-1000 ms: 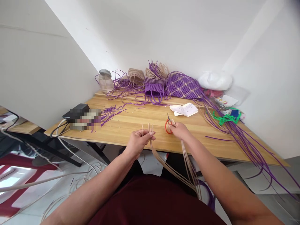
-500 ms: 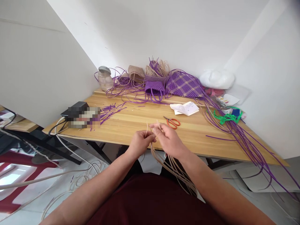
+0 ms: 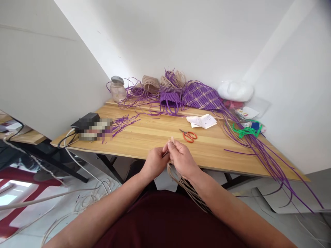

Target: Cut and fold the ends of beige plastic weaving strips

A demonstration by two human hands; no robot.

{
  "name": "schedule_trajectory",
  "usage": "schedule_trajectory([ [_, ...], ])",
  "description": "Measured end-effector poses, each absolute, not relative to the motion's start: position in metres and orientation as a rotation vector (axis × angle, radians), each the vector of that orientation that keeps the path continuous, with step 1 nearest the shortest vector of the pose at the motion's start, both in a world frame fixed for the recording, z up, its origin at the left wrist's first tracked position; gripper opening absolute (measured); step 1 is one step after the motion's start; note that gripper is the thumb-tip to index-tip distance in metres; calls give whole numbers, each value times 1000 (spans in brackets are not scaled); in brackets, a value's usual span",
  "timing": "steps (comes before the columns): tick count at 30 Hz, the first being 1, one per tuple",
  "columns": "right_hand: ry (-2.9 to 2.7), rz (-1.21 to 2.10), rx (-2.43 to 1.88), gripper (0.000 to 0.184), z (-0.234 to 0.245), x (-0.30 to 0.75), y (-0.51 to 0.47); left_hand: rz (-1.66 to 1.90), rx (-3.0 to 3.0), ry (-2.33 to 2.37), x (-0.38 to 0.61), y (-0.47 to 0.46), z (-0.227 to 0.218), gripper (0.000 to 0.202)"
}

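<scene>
Both hands meet over the table's front edge, closed around beige weaving strips (image 3: 190, 188) that hang down in a loose bundle toward my lap. My right hand (image 3: 181, 156) pinches strip ends between thumb and fingers, and short tips poke up above it. Pressed against it, my left hand (image 3: 156, 160) has its fingers curled in on the same strips; the exact grip is hidden behind the knuckles. Just beyond the hands lie orange-handled scissors (image 3: 190, 136), apart from both.
On the wooden table (image 3: 155, 134) are folded paper (image 3: 201, 121), purple offcuts (image 3: 124, 124) and a black box (image 3: 85, 120). Behind stand a jar (image 3: 118, 90), woven baskets (image 3: 170, 94) and a purple plaid weave (image 3: 200, 96). Purple strips (image 3: 269, 162) trail over the right edge, near green pieces (image 3: 245, 130).
My right hand has closed its fingers more tightly and drawn in against my left. The strip tips that stood apart are now gathered close together. The camera view has shifted slightly.
</scene>
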State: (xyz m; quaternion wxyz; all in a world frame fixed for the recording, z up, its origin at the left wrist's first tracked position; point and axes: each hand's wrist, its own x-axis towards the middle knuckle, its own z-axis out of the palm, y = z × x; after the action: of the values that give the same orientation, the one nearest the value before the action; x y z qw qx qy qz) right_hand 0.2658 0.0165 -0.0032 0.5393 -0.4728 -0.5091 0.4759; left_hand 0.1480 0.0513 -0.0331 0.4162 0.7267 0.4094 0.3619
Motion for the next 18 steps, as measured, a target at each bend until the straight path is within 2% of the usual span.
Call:
schedule_trajectory([
  [5,-1008,1356,-972,42,11,271,4,831,1693,867,136,40,-44,25],
  [6,-1004,1362,-938,41,14,273,2,842,1658,846,133,37,-46,30],
  [9,-993,1423,-850,39,20,276,-4,936,1561,860,125,25,-45,68],
  [10,-979,1444,-830,38,21,277,-5,983,1546,874,123,21,-44,74],
  [11,-961,1459,-813,38,22,278,-6,1035,1546,880,121,17,-43,71],
  [14,-918,1470,-785,36,25,279,-9,1113,1587,858,117,9,-40,30],
  [15,-915,1474,-782,36,25,279,-10,1095,1592,854,117,8,-40,27],
  [18,-945,1450,-788,35,27,278,-14,1014,1562,869,119,4,-38,35],
])
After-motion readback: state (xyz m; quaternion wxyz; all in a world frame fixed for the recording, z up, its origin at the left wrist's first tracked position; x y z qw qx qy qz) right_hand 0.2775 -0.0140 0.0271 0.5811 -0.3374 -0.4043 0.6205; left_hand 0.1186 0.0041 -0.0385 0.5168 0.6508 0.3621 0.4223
